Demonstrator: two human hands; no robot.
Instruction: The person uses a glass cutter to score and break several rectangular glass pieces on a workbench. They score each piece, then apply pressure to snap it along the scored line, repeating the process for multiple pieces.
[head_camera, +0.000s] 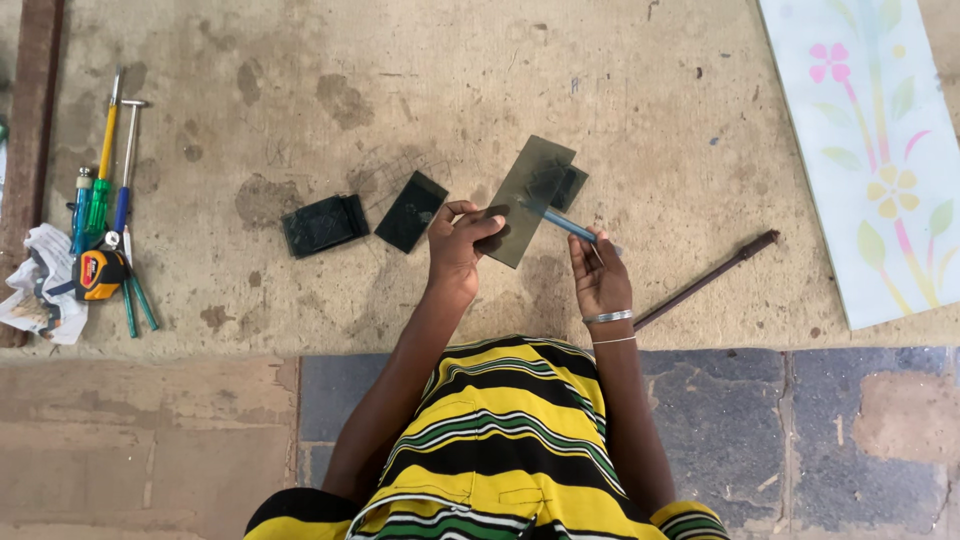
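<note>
- Two bare hands are at work over a stained concrete floor (300, 60), seen from straight above
- Far left, a crumpled paper (35, 285) lies by the edge, with a yellow and black tape measure (100, 273) resting against it
- Right there too, a cluster of hand tools: a yellow-handled tool (108, 135), a small hammer (128, 150) with a blue grip, and a green-handled screwdriver (97, 205), all lying roughly parallel
- Moving along, a dark rectangular block (324, 224) sits flat on the floor, and just beside it a small dark glass square (411, 211), tilted on its corner
- Now the left hand (455, 245): fingers curled, thumb on top, pinching the lower end of a long dark glass strip (528, 197), which is held up off the floor and angled towards the upper right
- Behind that strip, another small dark piece (572, 186) peeks out; whether it touches the strip I cannot tell
- The right hand (598, 275), bangle at the wrist, has its fingers pressed together round a blue pen-like tool (560, 222), whose tip lies on the face of the strip
- Below, the striped yellow, black and green garment (510, 440) fills the lower middle
- Further right, a thin dark metal rod (708, 279) lies slanted on the floor, well apart from the hands
- Far right, a pale sheet with painted flowers (880, 150) runs along the edge
</note>
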